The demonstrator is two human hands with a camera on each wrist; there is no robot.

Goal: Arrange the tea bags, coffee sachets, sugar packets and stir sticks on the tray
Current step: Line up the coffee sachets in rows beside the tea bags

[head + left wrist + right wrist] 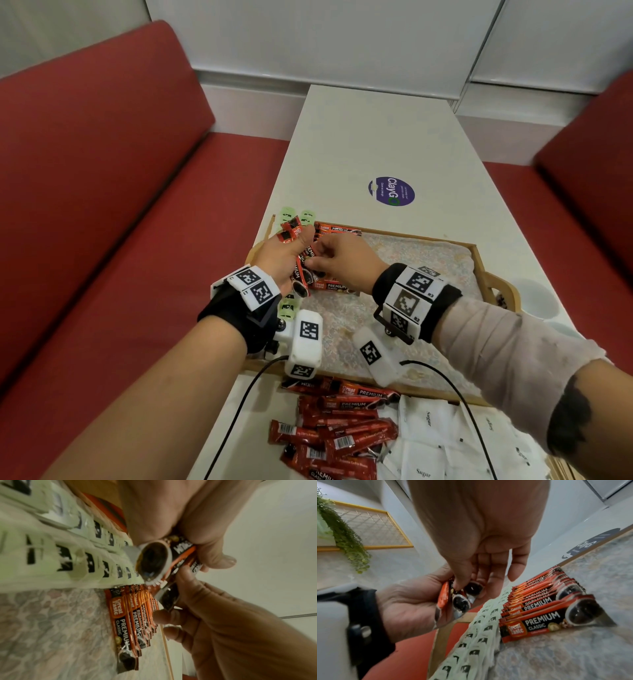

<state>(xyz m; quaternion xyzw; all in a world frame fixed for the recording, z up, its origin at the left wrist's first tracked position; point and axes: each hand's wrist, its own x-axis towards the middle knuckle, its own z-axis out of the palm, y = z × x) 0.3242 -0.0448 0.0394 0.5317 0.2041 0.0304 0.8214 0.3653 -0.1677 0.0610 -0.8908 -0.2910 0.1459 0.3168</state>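
My left hand point(287, 255) grips a bundle of red coffee sachets point(301, 270) above the left end of the wooden tray point(493, 284). My right hand point(337, 260) pinches one sachet of that bundle point(471, 588) at its lower end. A row of coffee sachets point(544, 609) lies side by side on the tray's patterned liner. Pale green tea bags point(481, 627) run in a line along the tray's left side. In the left wrist view the held sachets point(154, 559) sit between both hands above the laid row point(130, 616).
A heap of loose red coffee sachets point(339, 431) and white sugar packets point(442, 442) lies on the white table point(376, 137) in front of the tray. Red bench seats point(102, 171) flank the table. A round purple sticker point(391, 191) is beyond the tray.
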